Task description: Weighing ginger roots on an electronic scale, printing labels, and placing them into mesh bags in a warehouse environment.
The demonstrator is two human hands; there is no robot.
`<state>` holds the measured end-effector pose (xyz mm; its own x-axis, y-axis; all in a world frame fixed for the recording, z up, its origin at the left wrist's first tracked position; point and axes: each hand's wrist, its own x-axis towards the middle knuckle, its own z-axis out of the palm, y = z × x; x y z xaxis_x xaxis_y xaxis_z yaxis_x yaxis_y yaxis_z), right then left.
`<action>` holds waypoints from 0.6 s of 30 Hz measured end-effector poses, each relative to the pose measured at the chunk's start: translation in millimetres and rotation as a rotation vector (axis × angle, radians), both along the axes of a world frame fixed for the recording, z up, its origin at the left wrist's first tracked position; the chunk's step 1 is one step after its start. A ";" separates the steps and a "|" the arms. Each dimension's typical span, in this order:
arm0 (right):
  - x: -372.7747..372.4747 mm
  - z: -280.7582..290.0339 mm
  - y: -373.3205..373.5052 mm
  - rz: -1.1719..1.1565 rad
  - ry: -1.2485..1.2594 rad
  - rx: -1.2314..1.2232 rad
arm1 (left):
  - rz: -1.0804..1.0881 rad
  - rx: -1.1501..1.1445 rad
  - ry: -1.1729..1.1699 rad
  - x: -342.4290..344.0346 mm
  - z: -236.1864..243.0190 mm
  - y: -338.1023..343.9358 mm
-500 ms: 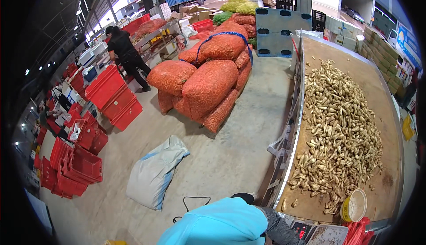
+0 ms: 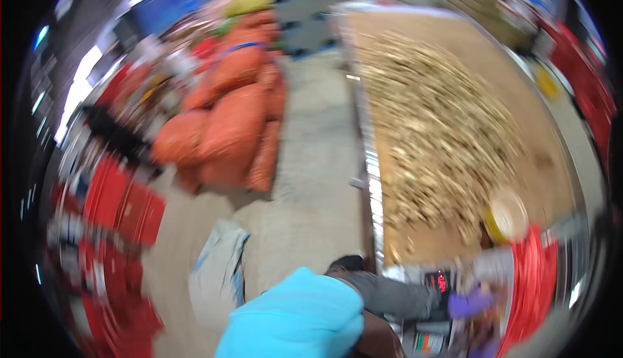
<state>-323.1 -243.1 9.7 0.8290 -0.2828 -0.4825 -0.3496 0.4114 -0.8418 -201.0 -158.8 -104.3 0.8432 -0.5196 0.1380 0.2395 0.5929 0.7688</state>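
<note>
My left hand [image 2: 470,301], in a purple glove at the end of a grey sleeve, is beside a scale's red-lit display [image 2: 441,281] at the table's near end. Motion smears its fingers. A second purple patch at the lower edge appears to be my right hand [image 2: 488,347], blurred and partly cut off. Red plastic bags [image 2: 533,286] hang or lie just right of the hands. Beyond them a white and yellow tub [image 2: 509,215] is tipped beside a heap of small, tapered, tan root-like pieces [image 2: 435,137]. I cannot make out anything held.
The heap lies on a long brown table [image 2: 545,183] with a metal edge. Left of it, orange mesh sacks [image 2: 233,137] are stacked on the concrete floor, with a white sack [image 2: 217,267] nearer. Red crates [image 2: 123,199] stand far left, near a dark-clothed person [image 2: 117,131].
The view has swung right and down, so the table now sits nearer the middle. The purple-gloved hands and more of the red bags have come into sight.
</note>
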 end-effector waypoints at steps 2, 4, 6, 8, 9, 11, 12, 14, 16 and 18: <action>15.4 -55.0 -16.8 0.103 -0.160 -0.069 | 0.117 -0.086 0.139 -25.4 -12.3 -22.6; 5.2 -61.3 -16.7 0.063 -0.052 -0.096 | 0.343 0.277 -0.386 -24.8 -4.5 -15.2; 17.0 -30.6 2.1 0.261 -0.122 -1.465 | 0.339 0.352 -0.561 -19.0 33.5 -6.2; 9.5 -46.0 -1.4 0.147 -0.076 -2.035 | 0.272 0.370 -0.781 -12.5 59.6 -13.6; 8.6 -45.4 -6.3 0.122 -0.093 -1.924 | 0.328 0.424 -1.021 1.2 55.8 -21.9; 7.2 -41.7 -18.4 0.083 -0.186 -1.706 | 0.055 0.434 -0.928 5.7 58.8 -28.5; 5.7 -40.2 -20.2 0.048 -0.162 -1.418 | -0.040 0.504 -0.826 2.9 58.4 -29.0; 2.9 -37.2 -22.0 -0.020 -0.148 -0.841 | -0.230 0.472 -0.429 0.3 61.5 -33.5; 2.4 -59.2 -22.7 -0.160 -0.231 -0.464 | -0.380 0.488 -0.238 3.6 62.3 -36.2; 3.2 -63.8 -21.2 -0.265 -0.280 -0.112 | -0.495 0.543 -0.247 9.8 61.8 -34.9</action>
<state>-319.9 -264.4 -54.1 0.8153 -0.5427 -0.2021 0.0062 0.3572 -0.9340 -191.2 -193.7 -42.5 0.4727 -0.8766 -0.0904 0.1621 -0.0143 0.9867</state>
